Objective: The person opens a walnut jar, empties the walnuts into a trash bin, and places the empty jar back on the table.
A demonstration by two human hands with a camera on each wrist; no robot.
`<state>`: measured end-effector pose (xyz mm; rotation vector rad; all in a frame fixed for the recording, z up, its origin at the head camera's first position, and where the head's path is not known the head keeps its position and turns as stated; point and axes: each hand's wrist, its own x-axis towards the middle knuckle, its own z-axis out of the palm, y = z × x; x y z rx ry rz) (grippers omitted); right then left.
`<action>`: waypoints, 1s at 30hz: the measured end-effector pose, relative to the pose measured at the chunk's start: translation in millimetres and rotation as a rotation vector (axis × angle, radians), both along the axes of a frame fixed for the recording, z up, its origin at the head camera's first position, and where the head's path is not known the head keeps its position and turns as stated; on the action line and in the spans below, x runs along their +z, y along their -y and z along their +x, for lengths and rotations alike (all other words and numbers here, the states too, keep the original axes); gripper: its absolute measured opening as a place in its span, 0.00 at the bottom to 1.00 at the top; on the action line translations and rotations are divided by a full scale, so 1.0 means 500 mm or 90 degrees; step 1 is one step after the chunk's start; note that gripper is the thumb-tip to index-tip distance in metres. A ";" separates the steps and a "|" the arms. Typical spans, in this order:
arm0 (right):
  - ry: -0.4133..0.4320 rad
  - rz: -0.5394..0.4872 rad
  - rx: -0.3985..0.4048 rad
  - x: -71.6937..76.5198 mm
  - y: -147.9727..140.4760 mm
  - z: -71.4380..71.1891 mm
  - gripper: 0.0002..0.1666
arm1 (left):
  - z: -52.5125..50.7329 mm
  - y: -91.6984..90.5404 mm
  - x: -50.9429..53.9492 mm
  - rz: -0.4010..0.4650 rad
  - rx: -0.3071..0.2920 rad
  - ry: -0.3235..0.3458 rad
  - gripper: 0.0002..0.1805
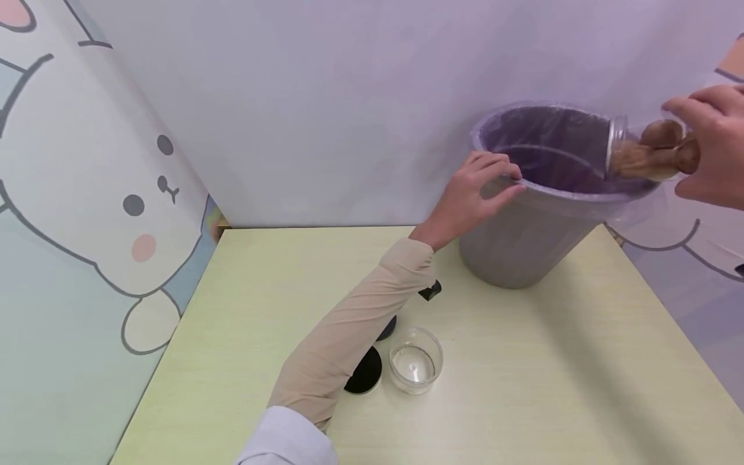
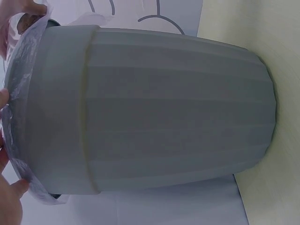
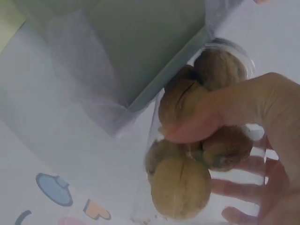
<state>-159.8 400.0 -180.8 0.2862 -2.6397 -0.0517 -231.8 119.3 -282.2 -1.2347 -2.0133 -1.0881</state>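
Observation:
A grey trash bin (image 1: pixel 517 248) with a thin plastic liner (image 2: pixel 26 70) over its rim stands at the back right of the table, leaning right. My left hand (image 1: pixel 469 197) grips its near rim, thumb outside and fingers over the edge. In my right hand (image 1: pixel 717 145) is a clear jar (image 1: pixel 617 139), held on its side with its mouth over the bin's right rim. Several brown walnuts (image 3: pixel 182 187) lie inside the jar, some close to its mouth. The right wrist view shows the thumb across the jar and the fingers behind it. The bin's bottom inside is hidden.
A clear round container (image 1: pixel 415 365) sits on the pale table (image 1: pixel 494 400), open at the top. Beside it are a black disc (image 1: pixel 365 371) and another black piece (image 1: pixel 387 328), partly under my left sleeve. A small black object (image 1: pixel 430 290) lies farther back.

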 end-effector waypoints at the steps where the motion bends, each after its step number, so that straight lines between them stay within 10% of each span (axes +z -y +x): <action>1: 0.000 0.010 0.003 0.002 0.001 -0.001 0.59 | 0.000 0.000 -0.001 0.002 -0.001 -0.001 0.09; 17: -0.032 0.073 0.049 0.010 -0.001 -0.008 0.62 | 0.000 0.001 0.001 0.007 -0.006 -0.004 0.08; 30: -0.031 -0.020 0.056 0.000 -0.011 -0.015 0.61 | -0.002 0.002 0.000 0.016 -0.002 -0.014 0.08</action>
